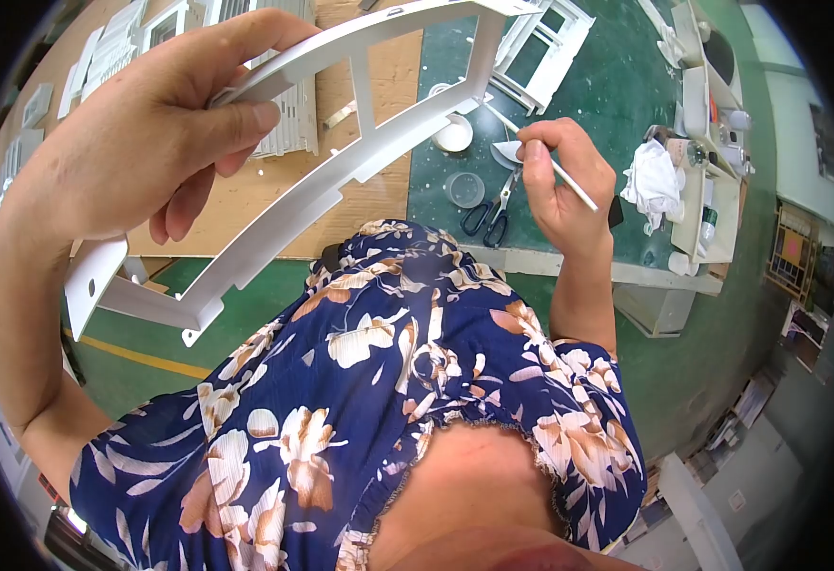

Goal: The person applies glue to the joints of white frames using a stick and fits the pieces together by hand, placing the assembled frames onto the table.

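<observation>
My left hand is closed around the upper bar of a white, slightly curved frame, holding it tilted above the bench. The frame has rectangular openings and small tabs along its edge. In a pinch, my right hand holds a thin white stick, pointed at the frame's far right corner; whether its tip touches is unclear. Under that corner stands a small cup of white material. Nearer to me are a clear round cup and dark-handled scissors.
Brown cardboard covers the left of the green bench. Stacked white frames lie behind my left hand, and another white frame lies at the back. To the right are a crumpled white cloth and a cream compartment rack with bottles.
</observation>
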{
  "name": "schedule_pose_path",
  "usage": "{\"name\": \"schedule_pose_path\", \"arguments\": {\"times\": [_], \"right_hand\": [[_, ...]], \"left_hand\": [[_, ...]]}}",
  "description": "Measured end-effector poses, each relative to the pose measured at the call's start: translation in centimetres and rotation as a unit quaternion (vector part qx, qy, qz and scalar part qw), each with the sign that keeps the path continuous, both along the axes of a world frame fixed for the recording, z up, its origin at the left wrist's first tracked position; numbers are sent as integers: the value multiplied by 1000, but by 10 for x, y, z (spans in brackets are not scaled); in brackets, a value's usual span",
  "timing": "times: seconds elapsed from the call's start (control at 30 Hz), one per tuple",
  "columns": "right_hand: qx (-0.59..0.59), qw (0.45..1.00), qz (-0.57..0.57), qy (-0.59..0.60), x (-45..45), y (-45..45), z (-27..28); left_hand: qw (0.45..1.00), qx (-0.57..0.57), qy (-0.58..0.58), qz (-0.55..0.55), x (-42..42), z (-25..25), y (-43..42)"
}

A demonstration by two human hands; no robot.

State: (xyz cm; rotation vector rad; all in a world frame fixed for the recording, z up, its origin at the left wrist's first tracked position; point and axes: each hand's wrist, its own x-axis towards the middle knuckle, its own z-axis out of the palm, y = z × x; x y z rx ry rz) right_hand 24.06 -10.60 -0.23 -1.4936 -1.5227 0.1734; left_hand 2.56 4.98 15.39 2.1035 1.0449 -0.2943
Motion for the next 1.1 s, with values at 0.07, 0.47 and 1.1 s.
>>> {"name": "schedule_pose_path", "arguments": {"times": [0.07, 0.47, 1.1], "right_hand": [[-10, 1000, 0, -14, -1, 1, 1], [-31, 996, 12, -81, 1, 2, 14], [-31, 999, -37, 9, 9, -8, 26]], "left_hand": [[1000, -4, -1, -1, -1, 0, 0], [1000, -3, -1, -5, -3, 0, -1], [998, -65, 3, -1, -6, -3, 8]]}}
